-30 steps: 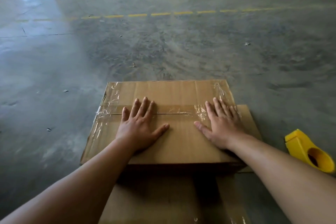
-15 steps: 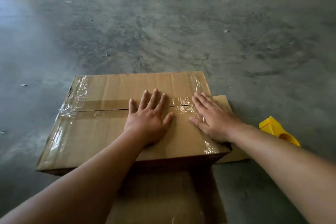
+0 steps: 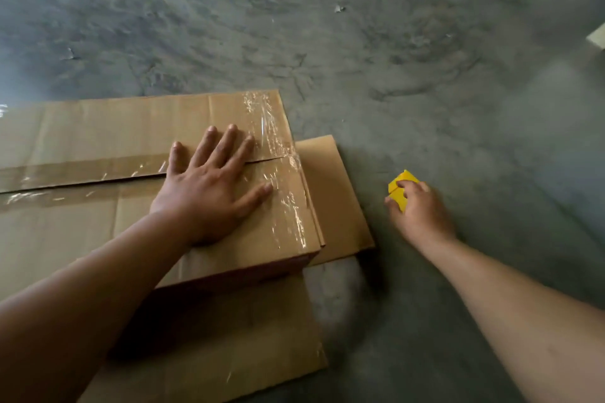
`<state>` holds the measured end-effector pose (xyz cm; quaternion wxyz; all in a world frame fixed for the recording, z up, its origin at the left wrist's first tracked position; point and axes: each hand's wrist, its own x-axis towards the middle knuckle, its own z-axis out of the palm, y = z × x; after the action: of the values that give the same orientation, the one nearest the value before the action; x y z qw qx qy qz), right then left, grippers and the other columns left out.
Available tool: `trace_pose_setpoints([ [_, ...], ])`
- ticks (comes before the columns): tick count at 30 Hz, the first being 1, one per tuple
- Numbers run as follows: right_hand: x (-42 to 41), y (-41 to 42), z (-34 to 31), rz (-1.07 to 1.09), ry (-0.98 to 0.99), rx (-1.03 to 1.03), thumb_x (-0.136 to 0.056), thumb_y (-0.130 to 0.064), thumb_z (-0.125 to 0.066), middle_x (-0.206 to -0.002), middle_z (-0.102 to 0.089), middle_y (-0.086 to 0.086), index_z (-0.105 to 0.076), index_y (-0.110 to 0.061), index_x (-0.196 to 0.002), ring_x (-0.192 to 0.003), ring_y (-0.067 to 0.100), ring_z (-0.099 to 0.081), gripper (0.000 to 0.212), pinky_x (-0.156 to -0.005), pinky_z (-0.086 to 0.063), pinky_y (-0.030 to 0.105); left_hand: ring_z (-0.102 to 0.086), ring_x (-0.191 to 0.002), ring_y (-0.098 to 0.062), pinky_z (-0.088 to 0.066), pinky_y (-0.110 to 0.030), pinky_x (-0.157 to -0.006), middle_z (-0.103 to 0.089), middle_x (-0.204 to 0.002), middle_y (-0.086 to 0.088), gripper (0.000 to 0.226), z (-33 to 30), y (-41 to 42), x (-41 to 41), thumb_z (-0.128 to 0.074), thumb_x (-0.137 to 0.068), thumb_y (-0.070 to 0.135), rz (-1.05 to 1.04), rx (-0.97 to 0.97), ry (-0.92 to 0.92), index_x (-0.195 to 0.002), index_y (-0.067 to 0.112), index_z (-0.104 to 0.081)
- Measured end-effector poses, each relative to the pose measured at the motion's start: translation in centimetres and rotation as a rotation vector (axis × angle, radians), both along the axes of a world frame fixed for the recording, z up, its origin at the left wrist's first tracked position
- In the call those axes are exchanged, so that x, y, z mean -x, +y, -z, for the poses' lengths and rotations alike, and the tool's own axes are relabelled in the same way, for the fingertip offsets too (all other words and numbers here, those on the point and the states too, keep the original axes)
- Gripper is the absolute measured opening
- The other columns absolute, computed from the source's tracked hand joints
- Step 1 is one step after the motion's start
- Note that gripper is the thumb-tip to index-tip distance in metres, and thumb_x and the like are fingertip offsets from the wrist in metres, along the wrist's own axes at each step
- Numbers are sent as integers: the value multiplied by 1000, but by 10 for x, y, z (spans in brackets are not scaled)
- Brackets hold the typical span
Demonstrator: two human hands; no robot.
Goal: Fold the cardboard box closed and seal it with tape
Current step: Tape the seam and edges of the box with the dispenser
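Right hand [image 3: 420,211] gone off box [image 3: 137,219], now gripping yellow dispenser [image 3: 401,188] on floor right of box. Left hand [image 3: 209,186] still flat, fingers spread, on taped seam. Dispenser mostly hidden; box's left end cut off.

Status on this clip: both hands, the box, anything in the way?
Left hand flat on cardboard box, flaps shut, tape over seam. Right hand gripping yellow tape dispenser on floor. Nothing in the way.

Matt brown cardboard box [image 3: 98,222] carries glossy, wrinkled clear tape [image 3: 288,206]; beside it, smooth yellow plastic dispenser [image 3: 401,188] on rough grey concrete floor [image 3: 360,42].
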<state>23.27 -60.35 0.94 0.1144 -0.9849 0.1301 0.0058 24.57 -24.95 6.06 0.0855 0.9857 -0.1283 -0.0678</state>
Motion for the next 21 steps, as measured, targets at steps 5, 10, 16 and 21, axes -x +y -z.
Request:
trace_pose_setpoints([
  [5,12,-23,16,216,196,83,-83,-41,-64,-131,-50,22,-37,-14,-140,-120,41,-45,69,-98,-39,46,29,-146,-11,7,-57,-119,25,-161,14,87,0,-2,0,-5,-80,89,-19,3,-20,-153,45,16],
  [10,11,-21,21,266,289,30,-91,-30,-55,-139,-51,13,-13,-22,-152,-126,41,-46,74,-108,-28,48,27,-147,-11,8,-56,-119,23,-162,15,89,-2,-2,2,-5,-79,90,-26,16,-20,-153,45,13],
  [16,-11,-12,-19,104,110,-82,-87,-18,-53,-130,-57,16,-44,-20,-140,-113,38,-55,53,-90,-44,39,14,-151,-12,2,-54,-121,9,-165,12,89,-4,-1,5,-13,-82,88,-44,59,-60,-157,41,-3],
  [21,-22,40,-99,-55,-158,-322,-68,-34,-44,-119,-65,13,-58,-19,-128,-106,30,-59,64,-83,-43,33,-40,-137,-23,-24,-39,-119,-41,-150,8,56,-20,7,19,-49,-93,58,-158,305,-201,-140,27,-51],
])
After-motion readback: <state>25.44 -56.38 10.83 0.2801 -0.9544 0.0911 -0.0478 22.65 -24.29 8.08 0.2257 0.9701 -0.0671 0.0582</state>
